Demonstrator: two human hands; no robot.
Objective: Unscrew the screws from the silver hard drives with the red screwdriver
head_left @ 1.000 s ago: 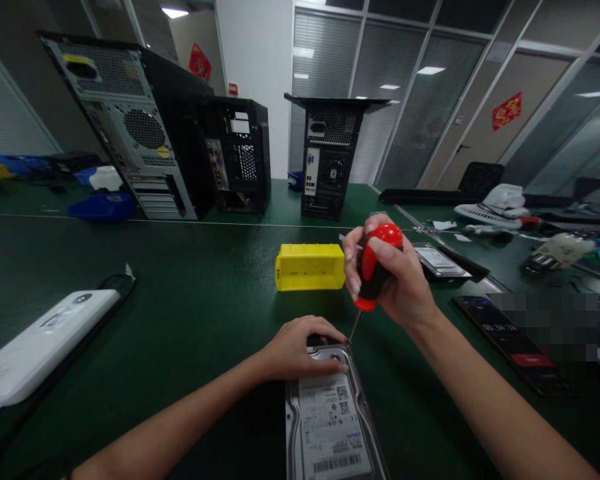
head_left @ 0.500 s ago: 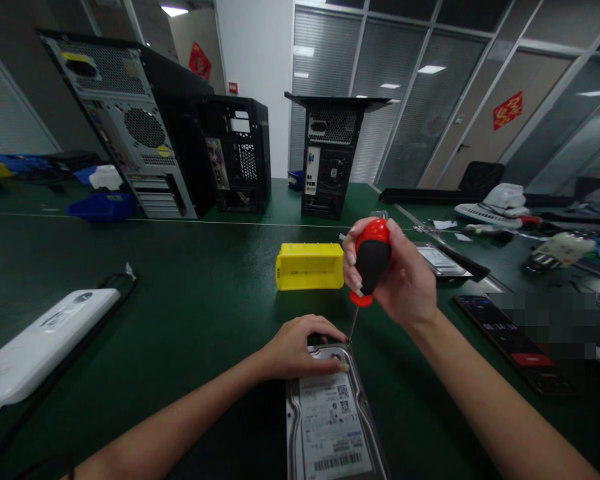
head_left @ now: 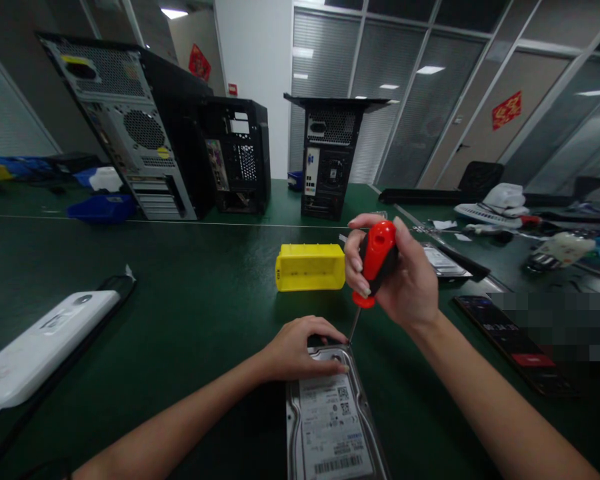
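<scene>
A silver hard drive (head_left: 330, 427) with a white label lies on the green table at the bottom centre. My left hand (head_left: 300, 348) grips its far end, thumb on top and fingers over the far edge. In my right hand (head_left: 400, 273) is a red and black screwdriver (head_left: 379, 257), tilted, its thin shaft pointing down. The tip meets the drive's far right corner, beside my left fingertips. Whatever lies under the tip is too small to make out.
A yellow bin (head_left: 311, 268) stands beyond the drive. Computer cases (head_left: 325, 160) line the back. A phone (head_left: 510, 340) and another drive (head_left: 443, 260) lie to the right, a white power strip (head_left: 50, 347) to the left.
The screwdriver handle has turned in my right hand, showing more red, and my right index finger has lifted off it. My left hand and the drive look unmoved.
</scene>
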